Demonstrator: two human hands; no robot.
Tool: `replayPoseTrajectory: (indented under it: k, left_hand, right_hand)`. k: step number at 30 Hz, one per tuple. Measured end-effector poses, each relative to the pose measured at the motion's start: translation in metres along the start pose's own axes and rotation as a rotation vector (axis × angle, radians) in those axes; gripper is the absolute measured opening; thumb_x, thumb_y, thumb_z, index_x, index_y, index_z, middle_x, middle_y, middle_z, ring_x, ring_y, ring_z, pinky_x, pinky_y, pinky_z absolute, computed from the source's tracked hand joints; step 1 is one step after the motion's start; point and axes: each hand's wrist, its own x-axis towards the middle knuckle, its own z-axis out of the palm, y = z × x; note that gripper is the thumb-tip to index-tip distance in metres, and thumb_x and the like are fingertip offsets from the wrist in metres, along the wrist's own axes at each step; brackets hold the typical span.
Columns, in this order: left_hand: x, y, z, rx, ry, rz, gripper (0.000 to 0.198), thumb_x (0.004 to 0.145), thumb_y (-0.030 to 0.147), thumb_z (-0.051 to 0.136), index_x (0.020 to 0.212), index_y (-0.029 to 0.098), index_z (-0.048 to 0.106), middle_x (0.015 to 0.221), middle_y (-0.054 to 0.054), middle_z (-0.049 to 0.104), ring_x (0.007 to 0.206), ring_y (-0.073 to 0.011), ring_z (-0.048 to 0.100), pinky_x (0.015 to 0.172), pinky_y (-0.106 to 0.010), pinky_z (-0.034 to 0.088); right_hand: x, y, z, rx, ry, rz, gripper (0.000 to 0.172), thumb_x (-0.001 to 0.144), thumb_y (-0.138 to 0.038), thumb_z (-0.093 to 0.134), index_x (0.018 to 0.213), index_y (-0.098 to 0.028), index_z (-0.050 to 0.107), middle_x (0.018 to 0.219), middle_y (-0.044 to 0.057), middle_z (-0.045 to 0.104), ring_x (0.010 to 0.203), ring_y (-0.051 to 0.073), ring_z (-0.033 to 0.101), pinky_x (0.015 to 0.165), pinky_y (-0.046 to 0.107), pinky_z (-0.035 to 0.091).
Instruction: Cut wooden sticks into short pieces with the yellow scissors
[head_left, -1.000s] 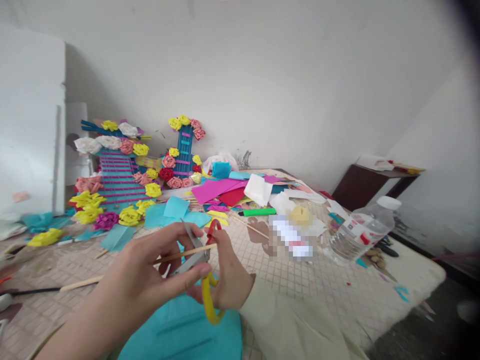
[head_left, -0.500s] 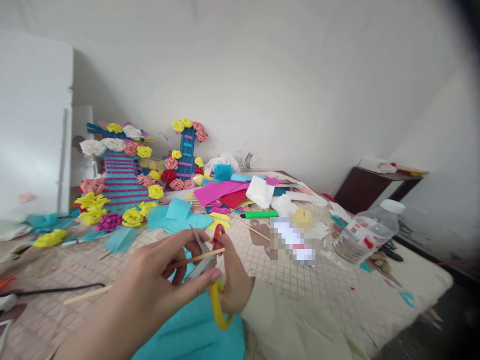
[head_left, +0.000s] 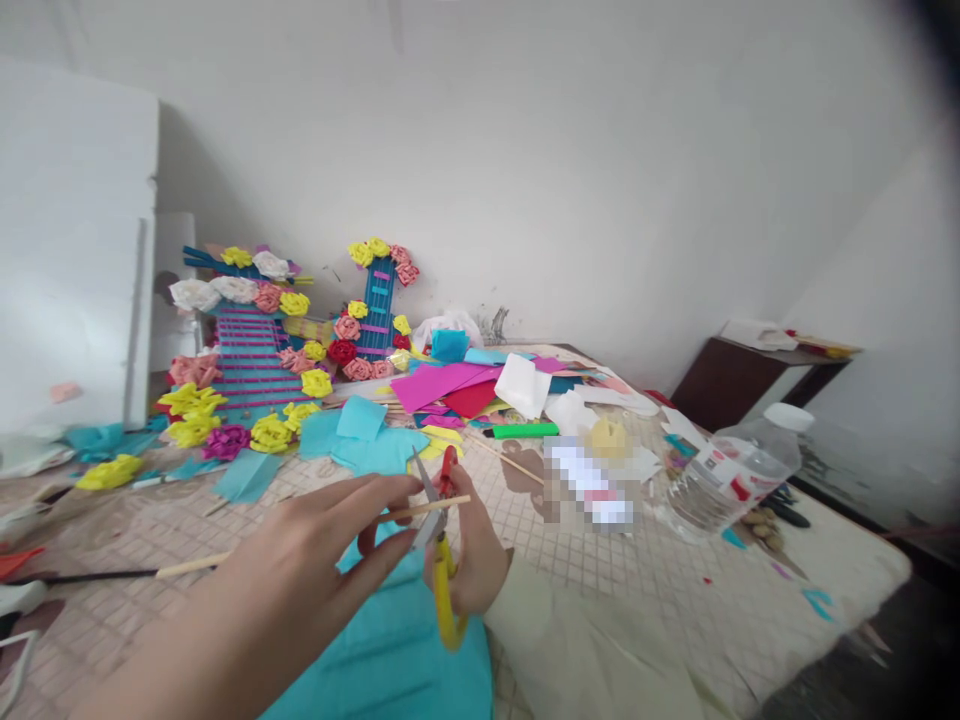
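My left hand (head_left: 315, 565) pinches a thin wooden stick (head_left: 427, 509) between thumb and fingers, holding it level in front of me. My right hand (head_left: 472, 560) grips scissors (head_left: 441, 545) with red and yellow handles. Their grey blades stand partly apart, and the stick lies across them. Both hands hover above a turquoise sheet (head_left: 382, 660) on my lap. The right arm wears a pale sleeve (head_left: 592, 650).
Paper-flower constructions (head_left: 247, 350) stand at the back left. Coloured paper sheets (head_left: 442, 385), a green marker (head_left: 521, 430), another stick (head_left: 191, 566) and a tipped plastic water bottle (head_left: 731, 470) lie on the tiled surface. A dark side table (head_left: 742, 375) stands at right.
The scissor blades have narrowed around the stick. My left-hand fingers have stretched out more. Both hands have drifted slightly to the right.
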Motion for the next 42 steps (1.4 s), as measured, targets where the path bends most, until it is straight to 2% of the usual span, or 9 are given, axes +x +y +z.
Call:
replayPoseTrajectory:
  k: [5,8,11,16,19,25,30,34,42]
  left_hand:
    - [0.000,0.004,0.000,-0.006,-0.013,0.042,0.029,0.097,0.031,0.037,0.090,0.023,0.063,0.078,0.002,0.069,0.065,-0.0104,0.064,0.056,-0.018,0.050]
    - [-0.001,0.001,0.001,0.040,-0.011,0.050,0.030,0.098,0.032,0.036,0.095,0.022,0.064,0.085,0.000,0.070,0.069,-0.0128,0.066,0.057,-0.022,0.051]
    - [0.000,-0.004,0.003,0.090,0.028,0.050,0.030,0.097,0.032,0.035,0.097,0.022,0.064,0.088,-0.001,0.071,0.072,-0.0148,0.068,0.060,-0.023,0.053]
    - [0.000,-0.009,0.006,0.230,0.043,0.070,0.032,0.095,0.025,0.031,0.097,0.020,0.062,0.080,-0.001,0.071,0.062,-0.0160,0.067,0.049,-0.023,0.049]
    - [-0.001,-0.011,0.007,0.302,0.031,0.096,0.031,0.093,0.020,0.030,0.096,0.020,0.060,0.076,-0.001,0.071,0.056,-0.0162,0.066,0.044,-0.024,0.045]
    - [0.000,-0.015,0.009,0.308,0.018,0.091,0.032,0.095,0.022,0.027,0.090,0.020,0.059,0.074,0.000,0.070,0.054,-0.0160,0.065,0.044,-0.024,0.044]
    - [0.001,-0.011,0.008,0.369,0.052,0.103,0.036,0.098,0.026,0.028,0.095,0.017,0.062,0.081,-0.004,0.072,0.058,-0.0189,0.067,0.044,-0.026,0.047]
    - [0.002,-0.008,0.003,0.435,0.052,0.141,0.043,0.099,0.026,0.024,0.090,0.015,0.064,0.075,-0.005,0.071,0.053,-0.0179,0.065,0.041,-0.026,0.046]
    - [0.002,-0.010,0.000,0.536,0.019,0.220,0.051,0.100,0.025,0.017,0.089,0.014,0.065,0.076,-0.007,0.071,0.055,-0.0194,0.066,0.040,-0.029,0.048]
  right_hand:
    - [0.000,-0.003,0.000,0.016,0.007,-0.057,0.066,0.067,-0.026,0.062,0.128,-0.024,0.036,0.116,0.008,0.050,0.106,0.027,0.052,0.098,0.043,0.043]
    - [0.000,-0.003,0.000,0.066,-0.029,-0.025,0.068,0.069,-0.031,0.066,0.129,-0.022,0.034,0.117,0.009,0.047,0.108,0.027,0.050,0.099,0.044,0.041]
    - [0.002,-0.003,0.000,0.214,-0.124,0.056,0.076,0.067,-0.044,0.072,0.128,-0.020,0.033,0.114,0.009,0.045,0.106,0.027,0.049,0.097,0.044,0.042]
    - [0.008,-0.005,0.001,0.399,-0.242,0.156,0.099,0.059,-0.067,0.072,0.133,-0.020,0.026,0.120,0.011,0.040,0.113,0.028,0.044,0.102,0.046,0.036]
    - [0.010,-0.010,0.001,0.417,-0.276,0.189,0.104,0.055,-0.075,0.070,0.133,-0.020,0.027,0.119,0.011,0.039,0.114,0.028,0.041,0.103,0.047,0.033]
    - [0.010,-0.020,-0.001,0.465,-0.305,0.218,0.094,0.061,-0.073,0.066,0.132,-0.022,0.032,0.106,0.006,0.039,0.097,0.023,0.042,0.093,0.042,0.040]
    - [0.008,-0.017,-0.001,0.472,-0.321,0.233,0.096,0.063,-0.068,0.068,0.137,-0.024,0.025,0.101,0.004,0.037,0.090,0.020,0.040,0.088,0.039,0.040]
    - [0.008,-0.016,-0.001,0.450,-0.337,0.253,0.091,0.062,-0.072,0.066,0.131,-0.024,0.030,0.096,0.002,0.033,0.085,0.018,0.036,0.082,0.037,0.039]
    - [0.005,-0.017,0.001,0.467,-0.330,0.297,0.064,0.069,-0.066,0.064,0.112,-0.027,0.038,0.088,-0.001,0.031,0.076,0.015,0.030,0.071,0.030,0.034]
